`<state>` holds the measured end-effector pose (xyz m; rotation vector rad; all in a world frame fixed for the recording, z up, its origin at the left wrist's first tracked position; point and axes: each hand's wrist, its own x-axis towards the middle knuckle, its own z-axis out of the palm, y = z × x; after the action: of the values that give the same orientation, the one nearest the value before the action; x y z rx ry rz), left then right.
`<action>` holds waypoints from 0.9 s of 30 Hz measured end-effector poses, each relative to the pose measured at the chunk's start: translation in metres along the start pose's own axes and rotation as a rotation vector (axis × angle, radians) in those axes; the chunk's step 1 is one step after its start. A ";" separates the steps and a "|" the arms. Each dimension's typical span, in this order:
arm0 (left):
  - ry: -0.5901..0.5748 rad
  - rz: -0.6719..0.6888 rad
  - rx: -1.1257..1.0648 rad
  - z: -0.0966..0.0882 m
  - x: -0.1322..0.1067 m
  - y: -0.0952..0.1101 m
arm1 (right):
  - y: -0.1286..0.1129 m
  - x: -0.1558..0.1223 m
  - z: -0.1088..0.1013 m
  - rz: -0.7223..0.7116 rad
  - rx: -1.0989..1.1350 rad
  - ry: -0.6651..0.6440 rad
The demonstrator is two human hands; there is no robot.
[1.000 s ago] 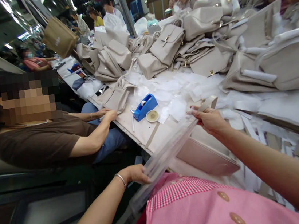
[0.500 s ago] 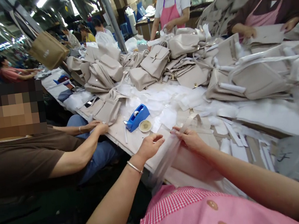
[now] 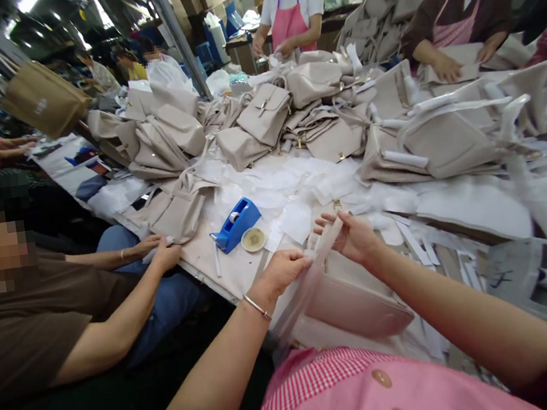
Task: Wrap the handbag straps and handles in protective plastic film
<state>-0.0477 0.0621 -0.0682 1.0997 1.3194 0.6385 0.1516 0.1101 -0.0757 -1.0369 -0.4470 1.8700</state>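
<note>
A strap wrapped in translucent film [image 3: 309, 284] slants from near my apron up toward my hands. My left hand [image 3: 285, 272] is closed, thumb and fingertips pinching the film at the strap's side. Higher up, my right hand [image 3: 356, 238] has the strap between its thumb and fingers, which reach behind it partly spread. Under my hands lies a beige handbag [image 3: 361, 297] on the table, partly hidden by my right forearm and the strap. Beyond my left hand are a blue tape dispenser [image 3: 236, 224] and a small round dish [image 3: 253, 239].
Beige bags [image 3: 266, 115] are heaped across the table, with white wrapping sheets [image 3: 281, 187] before them. A grey tape-holder-like object [image 3: 527, 276] and paper strips [image 3: 411, 237] lie at right. A co-worker's hands [image 3: 163, 250] hold a bag at left; other people work opposite.
My left hand has gone from open beside the strap to pinching its film. My right hand's fingers have spread and slid up the strap. The view has shifted rightward.
</note>
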 end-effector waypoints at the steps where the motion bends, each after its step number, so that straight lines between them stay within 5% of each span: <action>1: 0.009 -0.025 -0.020 0.000 0.002 0.001 | -0.006 0.008 -0.001 0.013 -0.004 0.053; 7: 0.070 -0.136 -0.111 0.005 0.015 0.009 | -0.007 0.027 -0.008 0.006 -0.077 0.101; 15: 0.115 -0.148 -0.167 0.019 0.034 0.022 | 0.028 0.003 -0.011 -0.043 -0.278 -0.042; 21: 0.169 -0.151 -0.041 0.029 0.057 0.024 | -0.003 0.025 -0.026 0.218 -0.009 0.071; 27: 0.182 -0.186 0.113 0.041 0.087 0.034 | -0.013 0.049 -0.040 0.187 -0.038 0.201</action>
<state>0.0159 0.1412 -0.0793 1.0116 1.6107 0.5406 0.1800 0.1539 -0.1128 -1.3151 -0.2760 1.9008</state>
